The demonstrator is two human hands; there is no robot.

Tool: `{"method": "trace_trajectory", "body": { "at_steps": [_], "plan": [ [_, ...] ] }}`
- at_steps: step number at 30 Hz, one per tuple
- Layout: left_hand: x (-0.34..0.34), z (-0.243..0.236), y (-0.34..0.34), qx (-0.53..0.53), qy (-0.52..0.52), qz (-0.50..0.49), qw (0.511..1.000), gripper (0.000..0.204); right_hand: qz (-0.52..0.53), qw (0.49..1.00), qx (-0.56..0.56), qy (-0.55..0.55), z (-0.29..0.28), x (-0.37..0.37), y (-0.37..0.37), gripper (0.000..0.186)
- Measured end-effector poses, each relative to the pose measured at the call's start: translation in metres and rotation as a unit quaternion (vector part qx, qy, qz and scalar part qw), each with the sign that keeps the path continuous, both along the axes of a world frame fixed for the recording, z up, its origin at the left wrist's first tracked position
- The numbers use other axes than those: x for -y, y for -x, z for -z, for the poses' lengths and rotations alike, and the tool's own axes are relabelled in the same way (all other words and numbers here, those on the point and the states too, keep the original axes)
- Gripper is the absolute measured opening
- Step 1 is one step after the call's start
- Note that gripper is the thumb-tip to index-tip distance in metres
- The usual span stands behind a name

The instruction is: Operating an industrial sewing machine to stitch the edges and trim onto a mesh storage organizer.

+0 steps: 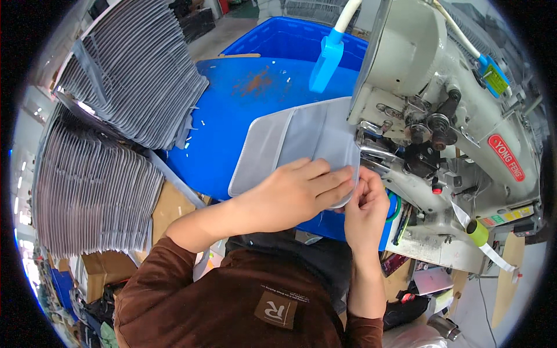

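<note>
A grey, partly see-through flat pouch-like panel (258,152) with rounded corners and edge binding lies over the blue table surface. Its right side reaches the metal parts at the front of a sewing machine (400,52). My left hand (310,188) rests palm down on the panel's near right part, fingers stretched across it toward the right edge. At that edge my right hand (365,200) is closed, thumb and fingers pinching the panel's near right corner. The tips of the right fingers are partly hidden.
Tall stacks of similar grey panels (136,75) stand at the left. A blue bin (272,36) is behind the blue table (217,124). A light-blue nozzle (328,61) on a white hose hangs over the panel. Tools and a pink device (432,281) lie at the lower right.
</note>
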State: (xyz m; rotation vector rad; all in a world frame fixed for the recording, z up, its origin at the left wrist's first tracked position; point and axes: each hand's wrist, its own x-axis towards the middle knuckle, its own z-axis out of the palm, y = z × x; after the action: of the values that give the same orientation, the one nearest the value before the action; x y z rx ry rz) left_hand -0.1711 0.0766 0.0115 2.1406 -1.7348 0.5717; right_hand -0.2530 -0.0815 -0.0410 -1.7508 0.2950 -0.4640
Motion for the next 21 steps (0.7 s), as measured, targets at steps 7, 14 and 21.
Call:
{"method": "trace_trajectory", "body": {
  "at_steps": [7,14,21],
  "plan": [
    [0.004,0.005,-0.012,0.033,0.011,0.000,0.999,0.037,0.023,0.999,0.001,0.029,-0.005,0.001,-0.013,0.018],
    [0.011,0.010,-0.024,0.024,0.026,0.021,0.999,0.035,0.044,0.993,-0.007,0.107,-0.019,0.006,-0.017,0.017],
    [-0.005,0.026,-0.026,-0.087,0.014,-0.022,0.996,0.051,0.074,0.986,-0.007,0.151,-0.017,-0.001,-0.015,0.016]
  ]
}}
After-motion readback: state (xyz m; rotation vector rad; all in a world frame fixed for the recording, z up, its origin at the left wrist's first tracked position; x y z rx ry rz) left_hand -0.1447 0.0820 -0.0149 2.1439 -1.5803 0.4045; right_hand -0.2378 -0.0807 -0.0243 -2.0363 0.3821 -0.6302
